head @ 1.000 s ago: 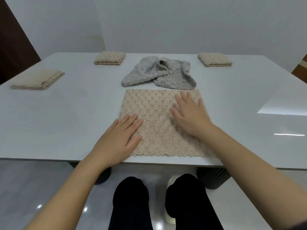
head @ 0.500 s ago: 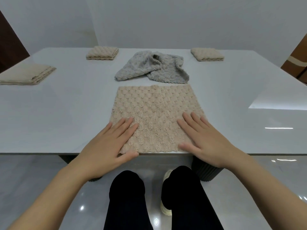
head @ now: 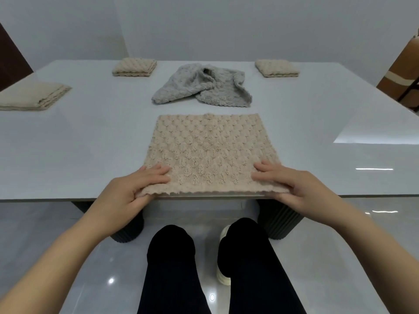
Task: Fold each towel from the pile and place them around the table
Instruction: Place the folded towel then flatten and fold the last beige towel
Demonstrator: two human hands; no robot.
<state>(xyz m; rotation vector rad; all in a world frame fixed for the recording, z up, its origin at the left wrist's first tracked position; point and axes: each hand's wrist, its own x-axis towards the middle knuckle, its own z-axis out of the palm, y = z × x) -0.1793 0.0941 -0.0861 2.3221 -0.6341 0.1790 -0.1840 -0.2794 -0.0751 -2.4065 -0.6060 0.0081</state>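
The beige towel (head: 210, 152) lies flat at the table's (head: 79, 155) near edge. The left hand (head: 133, 189) and right hand (head: 292, 184) each pinch 1 near corner; the free far edge lies straight ahead.

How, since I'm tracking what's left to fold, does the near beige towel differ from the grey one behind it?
The beige towel lies spread flat; the grey towel sits crumpled. The left hand and right hand pinch the beige towel's near corners; nothing touches the grey towel. Both look bumpy.
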